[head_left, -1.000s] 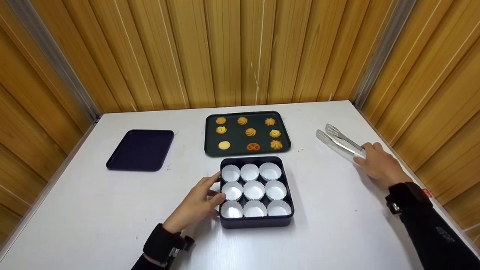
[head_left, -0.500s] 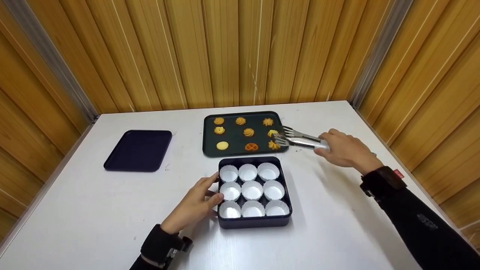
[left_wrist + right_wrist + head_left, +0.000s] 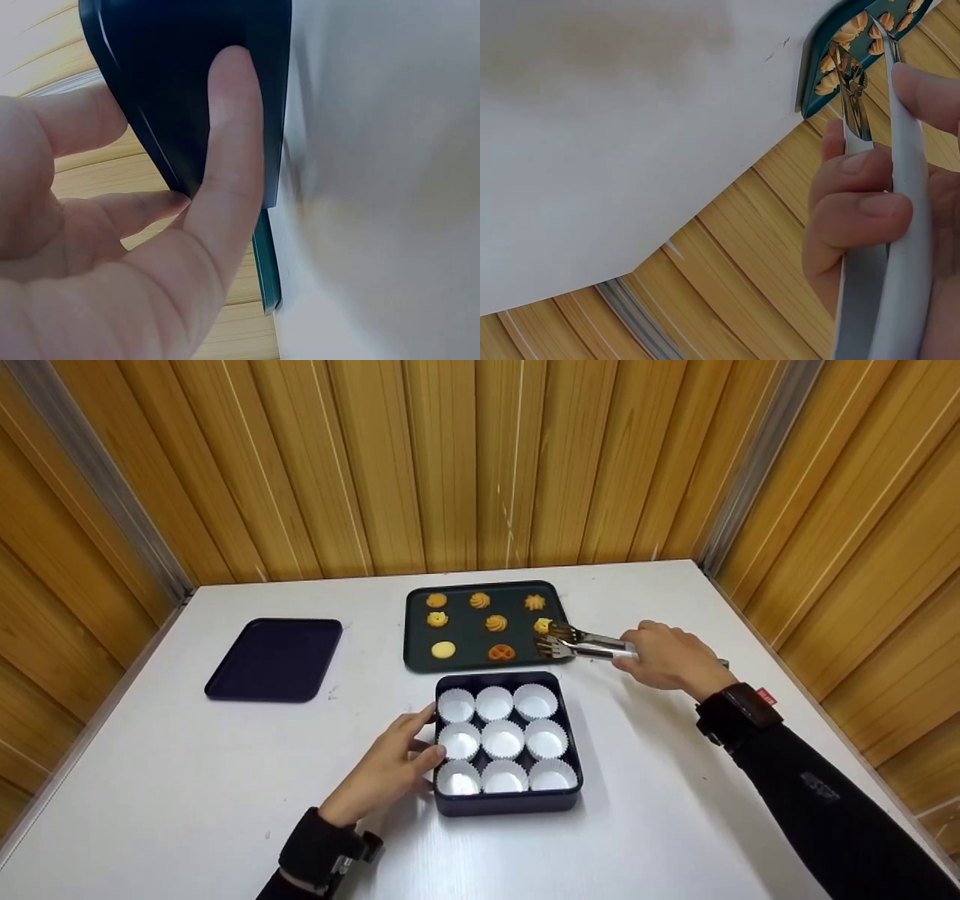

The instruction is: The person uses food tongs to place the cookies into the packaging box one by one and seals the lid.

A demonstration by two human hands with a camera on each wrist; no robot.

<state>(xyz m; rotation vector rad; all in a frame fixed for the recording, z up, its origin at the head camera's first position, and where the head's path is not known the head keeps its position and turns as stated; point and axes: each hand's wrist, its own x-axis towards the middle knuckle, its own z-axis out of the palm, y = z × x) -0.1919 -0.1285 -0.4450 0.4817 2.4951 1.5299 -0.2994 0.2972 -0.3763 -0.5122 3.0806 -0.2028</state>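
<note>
In the head view my left hand (image 3: 390, 765) rests against the left side of a dark square box (image 3: 506, 804) that holds rows of white paper baking cups (image 3: 502, 740). The left wrist view shows one finger lying along the box's outer wall (image 3: 172, 75), other fingertips near its edge. My right hand (image 3: 667, 656) grips metal tongs (image 3: 600, 649), their arms spread. The tong tips reach over the right edge of a dark green tray (image 3: 469, 641), around the front-right cookie, which they mostly hide. A yellow cookie (image 3: 543, 625) lies just behind them.
Several other cookies sit on the tray, among them a pretzel-shaped one (image 3: 501, 652) and a pale round one (image 3: 443, 649). A flat dark purple square lid or tray (image 3: 274, 660) lies at the left of the white table (image 3: 187, 780). Wood-patterned panels (image 3: 450, 465) enclose the back and sides.
My right hand has carried the tongs leftward from the table's right side to the tray, and the tips have come down at the front-right cookie. My left hand has stayed at the box.
</note>
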